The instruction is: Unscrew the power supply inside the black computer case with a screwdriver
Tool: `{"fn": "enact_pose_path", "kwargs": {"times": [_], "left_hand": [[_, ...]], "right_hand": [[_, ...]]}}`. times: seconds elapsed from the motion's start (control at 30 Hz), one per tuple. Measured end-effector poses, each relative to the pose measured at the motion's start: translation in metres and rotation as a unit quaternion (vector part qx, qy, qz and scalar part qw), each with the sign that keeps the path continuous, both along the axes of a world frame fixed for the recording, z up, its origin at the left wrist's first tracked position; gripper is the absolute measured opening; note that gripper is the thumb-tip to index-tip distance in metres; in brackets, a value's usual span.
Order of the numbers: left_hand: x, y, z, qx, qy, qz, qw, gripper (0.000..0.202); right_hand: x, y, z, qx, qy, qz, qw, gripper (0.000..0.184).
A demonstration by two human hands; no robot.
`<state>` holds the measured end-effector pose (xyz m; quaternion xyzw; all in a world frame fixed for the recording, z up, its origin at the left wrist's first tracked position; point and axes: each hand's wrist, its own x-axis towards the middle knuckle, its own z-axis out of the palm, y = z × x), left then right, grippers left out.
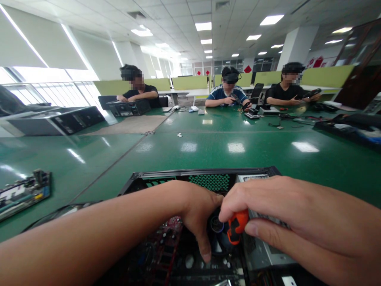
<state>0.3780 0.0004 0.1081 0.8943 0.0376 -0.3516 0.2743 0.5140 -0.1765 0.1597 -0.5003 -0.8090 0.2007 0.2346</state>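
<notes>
Green table [208, 149], open black computer case [202, 171] on it, metal drive bay [263, 254] at right inside, red circuit board [169, 238] at left. Left hand [198, 206] reaches in by the dark fan [217, 224], thumb apart from the fingers, some tips hidden, can't tell if gripping. Right hand [276, 202] is nearer and grasps the orange-and-black tool [237, 226] just right of the fan, under its curled fingers, long axis steep, lower tip not visible; left hand crowds one side, drive bay the other.

computer tower [56, 121] on green table [211, 139]
</notes>
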Motion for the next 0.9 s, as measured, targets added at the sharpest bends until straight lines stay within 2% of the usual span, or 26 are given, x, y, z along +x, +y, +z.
{"fn": "enact_pose_path", "kwargs": {"times": [0.07, 0.2, 0.3, 0.37, 0.5, 0.57, 0.67, 0.77, 0.9], "left_hand": [[0.000, -0.001, 0.001, 0.012, -0.004, 0.001, 1.000, 0.067], [0.002, -0.004, 0.003, 0.077, -0.006, 0.022, 0.997, 0.102], [0.002, -0.005, 0.002, 0.078, -0.008, 0.022, 0.997, 0.109], [0.002, -0.004, 0.000, 0.060, -0.015, 0.022, 0.998, 0.101], [0.001, 0.000, -0.002, -0.023, -0.005, -0.006, 1.000, 0.067], [0.001, 0.001, -0.003, -0.038, 0.004, -0.013, 0.999, 0.062], [0.000, 0.001, -0.003, 0.000, -0.004, 0.000, 1.000, 0.084], [-0.003, -0.001, -0.003, 0.053, -0.015, 0.027, 0.998, 0.113], [-0.006, -0.005, 0.001, 0.091, 0.007, 0.034, 0.995, 0.119]], "right_hand": [[-0.001, 0.000, 0.000, 0.000, -0.007, 0.005, 1.000, 0.026], [-0.001, 0.001, -0.002, 0.003, -0.030, -0.018, 0.999, 0.021], [0.001, 0.003, -0.005, 0.009, -0.049, -0.050, 0.997, 0.009], [0.001, 0.004, -0.006, 0.016, -0.050, -0.045, 0.998, 0.010], [-0.002, 0.002, -0.003, 0.033, -0.024, -0.025, 0.999, 0.026], [-0.003, 0.000, -0.001, 0.035, -0.015, -0.022, 0.999, 0.029], [-0.003, -0.002, 0.000, 0.031, -0.013, -0.013, 0.999, 0.031], [-0.001, -0.001, -0.005, 0.064, 0.000, -0.044, 0.997, 0.032], [0.003, 0.003, -0.012, 0.131, -0.009, -0.110, 0.985, 0.030]]}}
